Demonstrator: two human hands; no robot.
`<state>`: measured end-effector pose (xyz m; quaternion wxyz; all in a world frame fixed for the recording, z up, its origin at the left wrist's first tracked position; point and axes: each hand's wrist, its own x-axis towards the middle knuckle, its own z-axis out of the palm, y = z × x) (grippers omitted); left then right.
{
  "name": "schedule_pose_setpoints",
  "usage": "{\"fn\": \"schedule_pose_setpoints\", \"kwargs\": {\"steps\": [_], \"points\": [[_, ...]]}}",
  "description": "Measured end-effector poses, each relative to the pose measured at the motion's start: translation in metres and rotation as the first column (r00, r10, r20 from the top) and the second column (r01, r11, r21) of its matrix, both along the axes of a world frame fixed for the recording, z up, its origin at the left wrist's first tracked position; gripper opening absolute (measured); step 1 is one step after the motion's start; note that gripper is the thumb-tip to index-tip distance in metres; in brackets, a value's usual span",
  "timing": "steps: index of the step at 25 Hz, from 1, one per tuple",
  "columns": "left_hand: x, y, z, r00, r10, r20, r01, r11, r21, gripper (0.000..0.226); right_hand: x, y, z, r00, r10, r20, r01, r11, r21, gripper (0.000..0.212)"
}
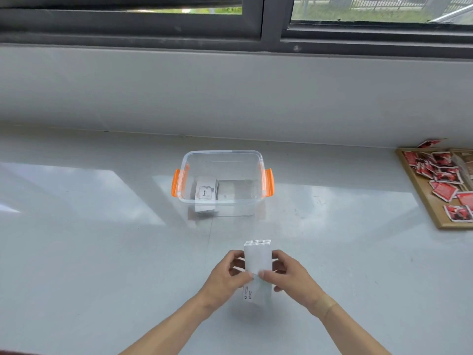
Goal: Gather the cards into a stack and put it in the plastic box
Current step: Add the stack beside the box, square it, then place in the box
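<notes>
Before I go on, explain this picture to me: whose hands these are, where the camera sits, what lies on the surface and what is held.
There is no machine here. A person wears one camera on the head, looking forward and down, so the two bare arms reach in from the bottom of the picture. The left hand and right hand together grip a white stack of cards just above a pale counter below a window. Farther back stands a clear plastic box with orange handles and no lid; some cards already lie inside, on its left. At the far right a wooden tray holds red packets.
</notes>
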<state>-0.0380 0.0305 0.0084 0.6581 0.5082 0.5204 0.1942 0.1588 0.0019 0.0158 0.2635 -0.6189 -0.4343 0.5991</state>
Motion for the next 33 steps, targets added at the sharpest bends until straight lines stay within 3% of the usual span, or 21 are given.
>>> {"fn": "schedule_pose_setpoints", "kwargs": {"steps": [4, 8, 9, 11, 14, 18, 21, 33], "points": [[-0.011, 0.016, 0.031, 0.998, 0.057, 0.032, -0.057, 0.998, -0.012, 0.041, -0.009, 0.023, 0.030, 0.993, 0.068, -0.096, -0.069, 0.998, -0.007, 0.034], [-0.026, 0.056, 0.074, 0.991, 0.098, 0.096, -0.095, 0.995, -0.031, 0.044, -0.009, 0.062, 0.062, 0.987, 0.071, -0.146, -0.054, 0.992, 0.112, 0.031], [-0.030, 0.070, 0.084, 0.986, 0.117, 0.117, -0.113, 0.993, -0.043, 0.045, -0.008, 0.075, 0.067, 0.995, 0.016, -0.098, 0.002, 0.983, 0.185, 0.030], [-0.035, 0.101, 0.100, 0.977, 0.161, 0.143, -0.153, 0.986, -0.064, 0.040, -0.004, 0.105, 0.070, 0.974, -0.172, 0.147, 0.099, 0.908, 0.407, 0.026], [-0.034, 0.155, 0.109, 0.976, 0.217, 0.023, -0.217, 0.976, -0.013, 0.038, 0.002, 0.153, 0.062, 0.803, -0.321, 0.501, -0.053, 0.800, 0.597, 0.041], [-0.023, 0.210, 0.089, 0.952, 0.207, -0.227, -0.212, 0.977, 0.002, 0.027, -0.002, 0.191, 0.030, 0.750, -0.145, 0.646, -0.247, 0.844, 0.477, 0.059], [-0.011, 0.224, 0.069, 0.927, 0.167, -0.337, -0.180, 0.984, -0.007, 0.021, -0.011, 0.199, 0.011, 0.746, -0.112, 0.656, -0.270, 0.850, 0.452, 0.064], [0.035, 0.233, 0.010, 0.909, 0.074, -0.409, -0.149, 0.977, -0.155, 0.014, -0.015, 0.202, 0.000, 0.772, -0.130, 0.622, -0.216, 0.867, 0.449, 0.052]]}}
